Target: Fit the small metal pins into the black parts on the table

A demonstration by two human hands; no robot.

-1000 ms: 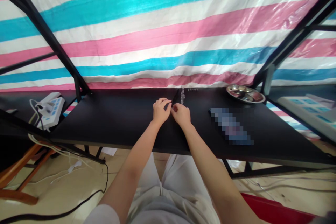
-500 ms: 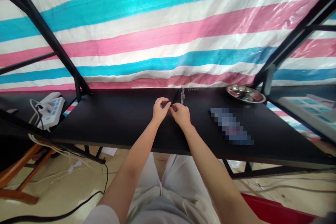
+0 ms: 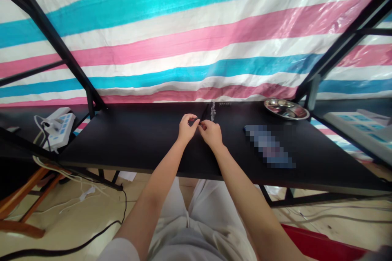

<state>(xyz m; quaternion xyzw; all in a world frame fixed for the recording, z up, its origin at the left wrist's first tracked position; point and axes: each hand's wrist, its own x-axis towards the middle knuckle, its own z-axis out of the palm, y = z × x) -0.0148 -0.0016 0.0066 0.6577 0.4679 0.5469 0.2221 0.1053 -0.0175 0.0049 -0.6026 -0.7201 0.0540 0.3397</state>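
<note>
My left hand (image 3: 187,127) is over the middle of the black table (image 3: 131,138), its thumb and forefinger closed in a pinch. Close beside it, my right hand (image 3: 212,132) pinches too, so the fingertips of both nearly meet. What they hold is too small and dark against the tabletop to make out. A thin black strip (image 3: 204,111) lies just beyond the fingertips. To its right runs a short row of small greyish-clear pieces (image 3: 213,111). Several tiny pieces (image 3: 225,104) are lined up at the table's back edge.
A shiny round metal plate (image 3: 286,109) sits at the back right. In front of it lies a blurred-out bluish flat object (image 3: 270,147). White power strips (image 3: 63,130) with cables are at the left. Black frame bars (image 3: 58,40) and a striped sheet (image 3: 183,49) stand behind.
</note>
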